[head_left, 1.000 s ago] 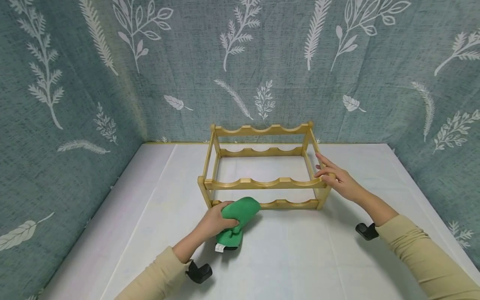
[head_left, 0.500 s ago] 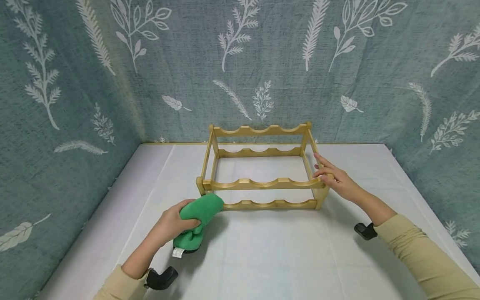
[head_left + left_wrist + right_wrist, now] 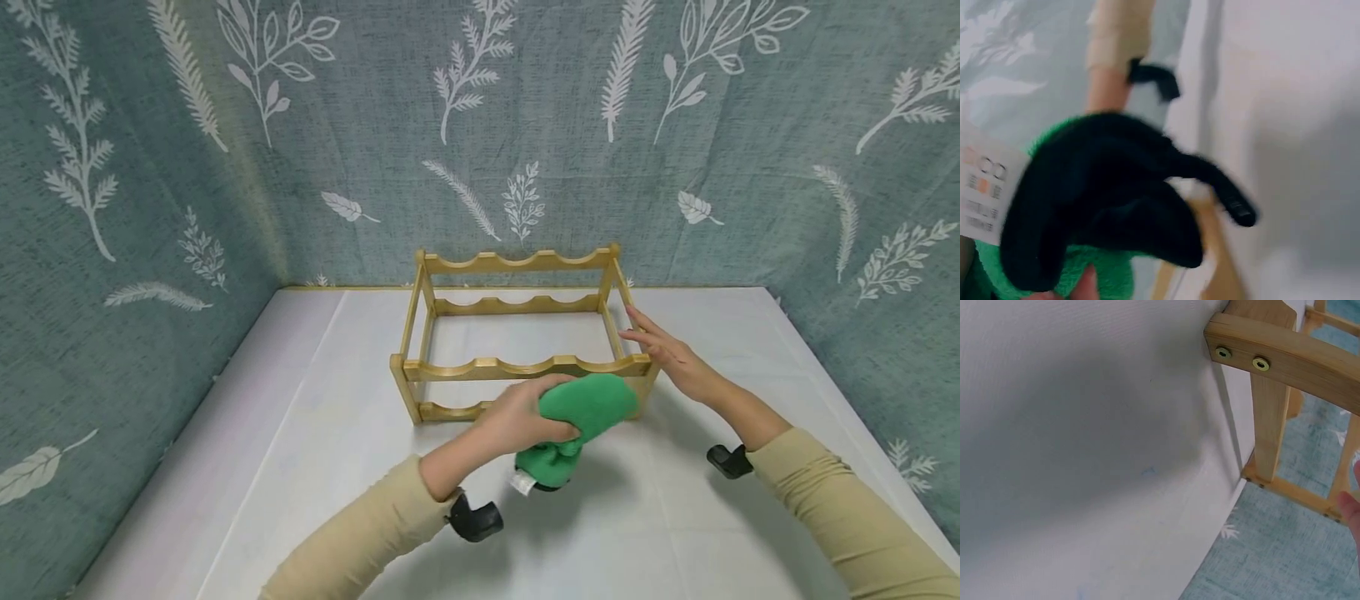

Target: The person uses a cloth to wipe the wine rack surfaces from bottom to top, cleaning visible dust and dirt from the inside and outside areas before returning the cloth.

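My left hand (image 3: 517, 419) grips a green terry cloth mitt (image 3: 588, 406) in front of the right half of a wooden wine rack (image 3: 487, 367). In the left wrist view, the black cuff (image 3: 1091, 194), with a strap and a white label (image 3: 985, 181), faces the camera and hides most of the hand. My right hand (image 3: 678, 360) is at the rack's right side rail with its fingers stretched out; whether they touch the wood I cannot tell. Only fingertips (image 3: 1350, 509) of it show in the right wrist view, beside the rack.
The rack stands on a white-covered table (image 3: 322, 492), close to its back edge. Blue-green cloth walls (image 3: 390, 108) with white leaf prints enclose the back and sides. Black wrist cameras (image 3: 474, 518) sit below both sleeves.
My left hand first moved left with the mitt, then swept right across the rack's front. The right hand stays by the right rail, its fingers now a little straighter.
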`<control>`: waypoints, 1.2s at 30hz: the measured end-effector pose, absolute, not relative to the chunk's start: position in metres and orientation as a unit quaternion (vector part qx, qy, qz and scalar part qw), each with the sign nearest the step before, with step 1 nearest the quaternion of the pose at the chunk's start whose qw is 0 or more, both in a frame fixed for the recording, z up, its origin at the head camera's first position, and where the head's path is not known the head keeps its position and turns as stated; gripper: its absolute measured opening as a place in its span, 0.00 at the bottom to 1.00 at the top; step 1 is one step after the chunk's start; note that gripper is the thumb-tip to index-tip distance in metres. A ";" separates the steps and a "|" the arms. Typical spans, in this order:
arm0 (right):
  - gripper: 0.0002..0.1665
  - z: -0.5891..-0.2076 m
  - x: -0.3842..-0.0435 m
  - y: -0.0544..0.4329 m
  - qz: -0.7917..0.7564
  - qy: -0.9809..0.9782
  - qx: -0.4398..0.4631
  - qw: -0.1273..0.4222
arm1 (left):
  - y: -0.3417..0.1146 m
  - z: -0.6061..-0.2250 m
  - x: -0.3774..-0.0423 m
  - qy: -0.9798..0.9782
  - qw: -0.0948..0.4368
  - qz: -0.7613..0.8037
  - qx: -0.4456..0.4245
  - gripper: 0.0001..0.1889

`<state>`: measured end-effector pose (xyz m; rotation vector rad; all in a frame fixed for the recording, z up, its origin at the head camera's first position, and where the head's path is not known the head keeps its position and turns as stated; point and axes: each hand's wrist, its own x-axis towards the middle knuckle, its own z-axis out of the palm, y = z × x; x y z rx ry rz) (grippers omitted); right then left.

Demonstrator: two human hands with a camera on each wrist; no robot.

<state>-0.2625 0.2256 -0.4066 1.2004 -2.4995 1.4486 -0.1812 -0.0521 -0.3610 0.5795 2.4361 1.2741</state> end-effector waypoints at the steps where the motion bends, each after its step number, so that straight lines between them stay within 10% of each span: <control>1: 0.23 -0.407 -0.263 0.226 0.461 -0.799 0.386 0.009 | -0.039 -0.365 -0.184 0.857 0.165 0.444 0.204 0.30; 15: 0.24 -0.409 -0.265 0.227 0.464 -0.800 0.380 0.004 | 0.012 -0.393 -0.189 0.855 0.057 0.488 0.165 0.30; 36: 0.23 -0.408 -0.263 0.226 0.467 -0.804 0.368 -0.001 | -0.130 -0.404 -0.172 0.823 0.041 0.566 0.019 0.28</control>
